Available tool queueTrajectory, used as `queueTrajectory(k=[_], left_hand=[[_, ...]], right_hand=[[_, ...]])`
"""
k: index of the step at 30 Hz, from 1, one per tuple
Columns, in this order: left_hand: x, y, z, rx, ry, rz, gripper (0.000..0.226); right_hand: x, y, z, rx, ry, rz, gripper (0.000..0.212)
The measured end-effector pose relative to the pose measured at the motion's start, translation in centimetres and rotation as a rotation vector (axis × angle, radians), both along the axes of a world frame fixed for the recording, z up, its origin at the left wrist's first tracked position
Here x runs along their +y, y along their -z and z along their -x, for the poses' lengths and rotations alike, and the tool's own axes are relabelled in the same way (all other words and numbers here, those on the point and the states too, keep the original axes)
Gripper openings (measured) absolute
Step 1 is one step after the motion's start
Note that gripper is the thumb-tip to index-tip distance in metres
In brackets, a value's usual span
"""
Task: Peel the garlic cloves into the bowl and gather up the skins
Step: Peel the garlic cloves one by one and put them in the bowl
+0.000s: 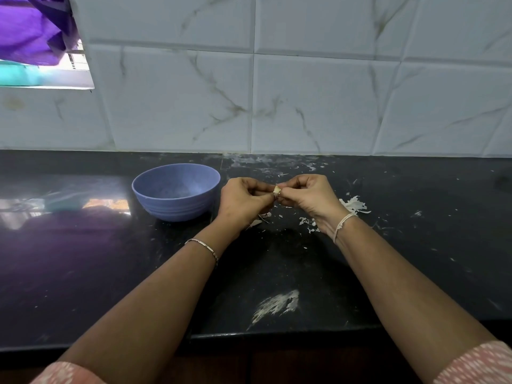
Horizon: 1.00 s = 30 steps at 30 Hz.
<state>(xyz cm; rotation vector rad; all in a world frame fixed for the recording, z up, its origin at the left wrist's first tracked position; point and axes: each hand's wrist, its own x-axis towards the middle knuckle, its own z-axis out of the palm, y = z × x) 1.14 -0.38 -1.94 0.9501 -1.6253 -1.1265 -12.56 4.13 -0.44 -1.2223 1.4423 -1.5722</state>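
A small pale garlic clove [276, 190] is pinched between the fingertips of my left hand [243, 202] and my right hand [307, 196], held just above the black counter. Left of my hands stands a blue bowl [155, 200]; its inside looks empty from here. White garlic skins [354, 204] lie in a loose pile behind my right wrist. Smaller skin scraps [306, 221] are scattered under and between my hands.
The black stone counter [110, 259] runs to a tiled wall at the back. A white smear [277, 303] marks the counter near its front edge. Purple cloth [33, 31] hangs at a window opening in the upper left.
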Motion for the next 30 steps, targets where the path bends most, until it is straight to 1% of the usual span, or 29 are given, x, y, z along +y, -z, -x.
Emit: queueTrajectory(k=[4,8,12,15,19,23,27,30], left_hand=[[0.06,-0.12,-0.03,0.036,0.019,-0.037,0.011],[-0.17,0.14,0.02,0.051,0.032,-0.022,0.010],[-0.45,0.25,0.12,0.070,0.020,-0.015,0.015],[-0.47,0.25,0.23,0.032,0.008,0.017,0.017],[-0.59,0.38,0.32,0.054,0.031,0.001,0.015],[-0.65,0.40,0.26,0.091,0.046,-0.026,0.011],[-0.59,0.36,0.24,0.106,0.066,-0.041,0.014],[-0.59,0.40,0.24,0.093,0.099,-0.042,0.019]], right_hand=[[-0.01,-0.09,0.09,-0.017,-0.017,-0.007,0.009],[-0.16,0.02,0.27,-0.047,-0.011,-0.002,0.008],[-0.18,-0.02,0.28,-0.064,-0.006,0.017,0.010],[-0.13,0.02,0.08,0.042,0.041,0.064,0.008],[-0.34,0.26,-0.15,0.209,0.114,0.117,0.014],[-0.38,0.21,-0.09,0.213,0.128,0.129,0.015],[-0.47,0.21,-0.13,0.230,0.123,0.142,0.017],[-0.81,0.34,-0.01,0.323,0.145,0.171,0.019]])
